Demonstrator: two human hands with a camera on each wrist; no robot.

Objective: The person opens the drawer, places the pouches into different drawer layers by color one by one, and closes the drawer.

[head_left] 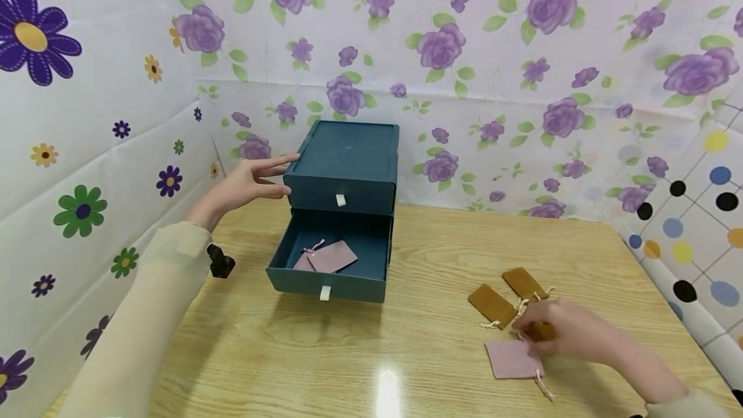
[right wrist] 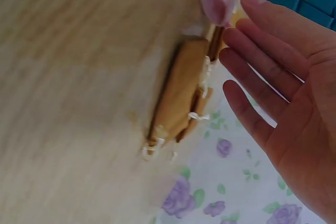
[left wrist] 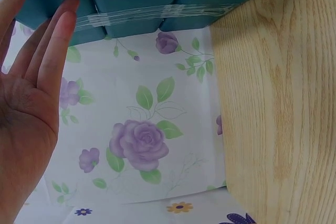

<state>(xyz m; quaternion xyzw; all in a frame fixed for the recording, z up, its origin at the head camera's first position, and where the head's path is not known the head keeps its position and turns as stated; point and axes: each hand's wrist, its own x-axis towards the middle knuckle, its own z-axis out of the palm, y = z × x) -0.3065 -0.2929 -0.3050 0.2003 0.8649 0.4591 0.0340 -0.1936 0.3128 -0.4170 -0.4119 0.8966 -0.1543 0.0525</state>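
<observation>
Toward the right edge of the bench (head_left: 432, 315), the right hand (head_left: 571, 333) covers part of a brown pouch (head_left: 544, 331) and a corner of the pink pouch (head_left: 509, 361). Its fingers are apart; whether the tips touch the pink cloth I cannot tell, the right wrist view being blurred. Two other brown pouches (head_left: 489, 304), soft, rectangular, cream-stringed, lie just beside. Near the back edge, the left hand (head_left: 244, 184) rests spread fingers on a smooth blue box (head_left: 348, 153). In its pulled-out lower drawer (head_left: 356, 286), flat pink pouches (head_left: 333, 257) overlap, partly hiding one another.
</observation>
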